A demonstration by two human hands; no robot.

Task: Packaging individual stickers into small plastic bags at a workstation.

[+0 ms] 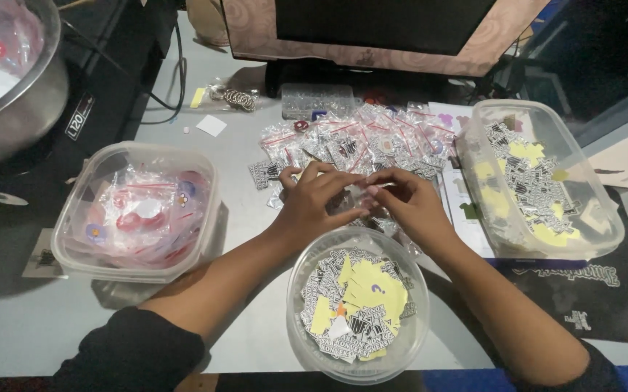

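Small clear packet (363,194), pinched between both hands above the table (241,156), just beyond the round tub; its contents are too small to tell. Left hand (314,199): fingers (328,178) curled and pressed together at the tips onto the packet's left edge. Right hand (408,203): fingers (386,190) bent inward, closed on the packet's right edge, the tips of the two hands nearly touching. Round clear tub (357,305), directly beneath the wrists and nearest the onlooker: holds black-and-white stickers and yellow paper scraps. Heap of sealed clear packets (350,141) with red strips, lying loose on the table just behind the hands. Rectangular clear tub (539,178), to the right: more black-and-white stickers and yellow pieces. Square clear tub (136,210), to the left: small bags with red and purple pieces inside. Metal bowl (9,80), far left corner, sitting on a black machine (111,80). Monitor (379,29), at the back edge. Black mat (604,290), under the right side. Both sleeves dark, pushed up on the forearms.
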